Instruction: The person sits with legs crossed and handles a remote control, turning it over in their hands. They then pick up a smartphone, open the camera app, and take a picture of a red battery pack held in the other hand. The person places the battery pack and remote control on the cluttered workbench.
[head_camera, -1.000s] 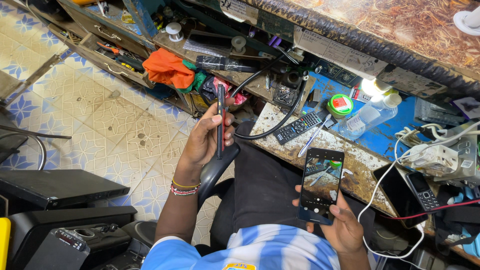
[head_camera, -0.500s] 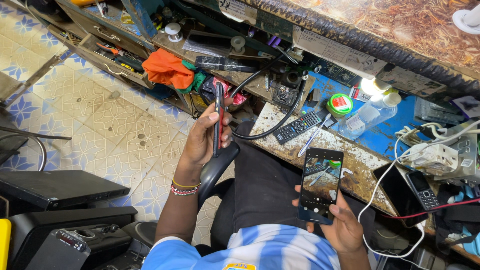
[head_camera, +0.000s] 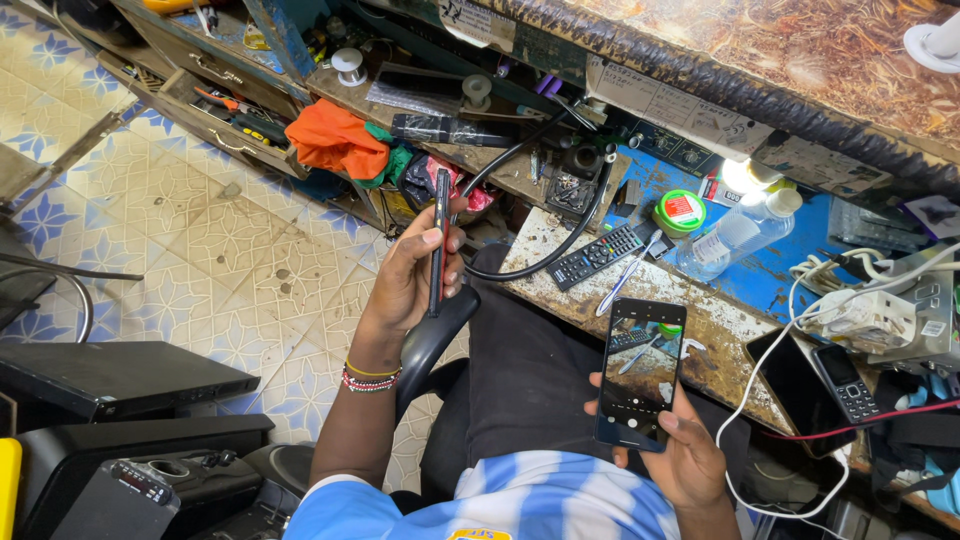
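My left hand (head_camera: 415, 270) grips a thin dark phone (head_camera: 439, 240) edge-on, held upright out over the tiled floor beside the chair's armrest (head_camera: 432, 335). My right hand (head_camera: 690, 455) holds a second, dark smartphone (head_camera: 640, 372) above my lap; its screen is lit and shows a camera picture of the bench. Beaded bracelets (head_camera: 370, 377) circle my left wrist. In front of the phones, a worn workbench (head_camera: 700, 320) carries a black remote control (head_camera: 598, 256) and a pair of tweezers (head_camera: 625, 285).
A clear plastic bottle (head_camera: 738, 232), a green round tin (head_camera: 682, 211), a power strip (head_camera: 880, 315) with white cables and two more phones (head_camera: 815, 385) lie on the bench. An orange cloth (head_camera: 335, 140) sits on a low shelf. Black electronic boxes (head_camera: 110, 375) stand on the floor at left.
My left hand has shifted its fingers slightly on the thin phone, keeping it upright. The right hand and its phone have stayed in place.
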